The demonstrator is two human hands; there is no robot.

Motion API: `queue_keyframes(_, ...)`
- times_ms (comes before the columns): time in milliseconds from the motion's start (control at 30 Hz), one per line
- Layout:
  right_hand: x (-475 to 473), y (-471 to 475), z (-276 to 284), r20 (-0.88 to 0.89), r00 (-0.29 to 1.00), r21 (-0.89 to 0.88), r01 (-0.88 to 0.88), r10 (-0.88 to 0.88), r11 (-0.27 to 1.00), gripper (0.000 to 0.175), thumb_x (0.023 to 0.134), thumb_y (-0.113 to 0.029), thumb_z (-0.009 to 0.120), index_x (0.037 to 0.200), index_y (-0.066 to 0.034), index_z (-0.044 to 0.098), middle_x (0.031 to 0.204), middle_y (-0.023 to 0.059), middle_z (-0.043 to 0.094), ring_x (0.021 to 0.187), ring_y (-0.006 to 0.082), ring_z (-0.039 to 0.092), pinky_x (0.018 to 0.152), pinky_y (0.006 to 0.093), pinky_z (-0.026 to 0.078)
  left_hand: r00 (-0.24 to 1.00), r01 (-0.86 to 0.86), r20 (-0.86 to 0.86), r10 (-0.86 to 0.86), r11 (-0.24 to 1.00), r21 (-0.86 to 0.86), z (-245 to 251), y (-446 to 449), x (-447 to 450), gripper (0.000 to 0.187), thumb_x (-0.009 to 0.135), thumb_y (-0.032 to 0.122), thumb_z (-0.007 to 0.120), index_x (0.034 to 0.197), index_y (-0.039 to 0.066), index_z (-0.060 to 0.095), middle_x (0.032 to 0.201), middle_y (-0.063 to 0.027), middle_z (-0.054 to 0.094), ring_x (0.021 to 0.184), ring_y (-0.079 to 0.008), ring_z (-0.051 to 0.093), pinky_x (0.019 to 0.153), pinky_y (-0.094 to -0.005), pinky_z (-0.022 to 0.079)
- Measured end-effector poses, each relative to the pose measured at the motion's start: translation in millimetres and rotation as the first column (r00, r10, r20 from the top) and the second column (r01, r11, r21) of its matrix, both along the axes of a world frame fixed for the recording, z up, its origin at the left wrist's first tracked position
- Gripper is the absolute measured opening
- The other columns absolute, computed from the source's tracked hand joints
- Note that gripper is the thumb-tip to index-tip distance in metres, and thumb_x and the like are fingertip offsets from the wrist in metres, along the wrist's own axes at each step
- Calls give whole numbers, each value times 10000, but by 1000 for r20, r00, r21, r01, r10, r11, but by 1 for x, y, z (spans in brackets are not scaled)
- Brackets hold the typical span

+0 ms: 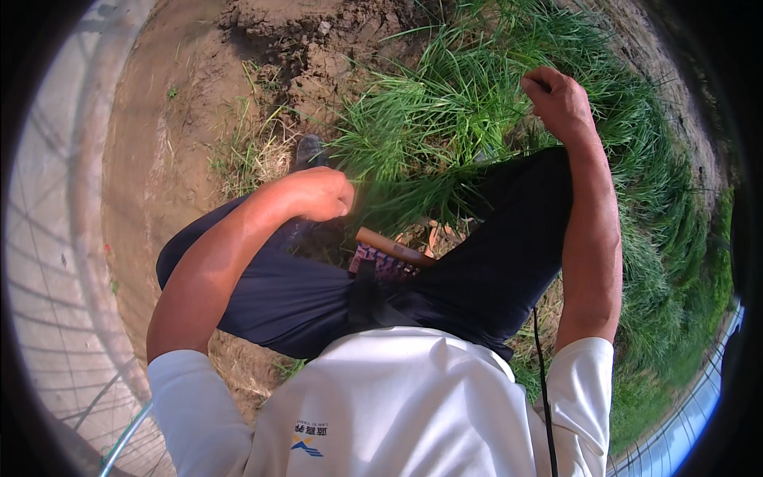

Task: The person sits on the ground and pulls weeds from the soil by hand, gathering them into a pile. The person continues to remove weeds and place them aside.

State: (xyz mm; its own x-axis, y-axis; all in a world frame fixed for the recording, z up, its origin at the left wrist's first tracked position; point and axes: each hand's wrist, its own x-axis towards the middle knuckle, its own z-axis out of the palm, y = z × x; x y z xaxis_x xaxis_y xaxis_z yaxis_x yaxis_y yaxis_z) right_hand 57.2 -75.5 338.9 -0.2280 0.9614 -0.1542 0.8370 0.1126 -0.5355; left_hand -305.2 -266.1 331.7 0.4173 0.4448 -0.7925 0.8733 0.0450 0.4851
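Note:
My left hand [325, 194] is curled in front of my left knee, beside the edge of a dense clump of long green grass-like plants [417, 125]; whether it pinches a blade cannot be told. My right hand [557, 98] hangs over the right part of the clump, fingers bent and thumb near the forefinger, with nothing plainly visible in it. Between my thighs, a tan cylindrical handle or stick [393, 245] lies over a patterned pink and dark blue item [381, 265], partly hidden by my trousers. A dark shoe [310, 152] shows past my left hand.
Bare brown soil [161, 149] spreads on the left, with a pale strip [53, 179] along the far left rim. Dark clods [316, 65] lie ahead. More long green plants [650, 268] run down the right side. A black cord [542, 381] hangs beside my shirt.

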Motion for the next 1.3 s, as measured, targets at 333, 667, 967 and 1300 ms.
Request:
queue_keyframes(333, 4, 3, 2, -66, 998, -63, -14, 10, 998, 297, 964, -322, 701, 1149, -95, 748, 1019, 106, 767, 926, 248, 725, 844, 390, 562, 799, -527, -367, 476, 849, -45, -209, -78, -15, 100, 778, 31, 739, 861, -13, 771, 774, -172, 746, 647, -257, 736, 643, -403, 586)
queue_keyframes(667, 5, 1, 9, -36, 999, -100, 1, -4, 995, 294, 978, -321, 694, 1157, -92, 738, 1024, 100, 765, 930, 222, 721, 842, 386, 562, 128, -941, -169, 977, 173, 290, -299, -114, -4, 230, 917, 261, 652, 883, 53, 744, 646, -74, 687, 490, -196, 632, 462, -352, 496)
queue_keyframes(967, 6, 4, 5, -85, 996, -104, -34, 26, 994, 299, 991, -317, 691, 1151, -66, 729, 917, 48, 711, 802, 140, 646, 745, 337, 540, 146, -872, 31, 989, 114, 477, -342, -125, -4, 95, 851, 148, 738, 909, 87, 782, 652, -102, 680, 497, -213, 614, 481, -399, 501)
queue_keyframes(1300, 4, 4, 4, -57, 998, -78, -38, 33, 996, 290, 980, -314, 687, 1131, -72, 737, 972, 99, 755, 889, 217, 710, 827, 381, 557, 173, -818, -84, 981, 191, 542, -270, -105, 20, 212, 856, 249, 773, 1009, 102, 784, 933, -175, 765, 825, -317, 726, 790, -431, 561)
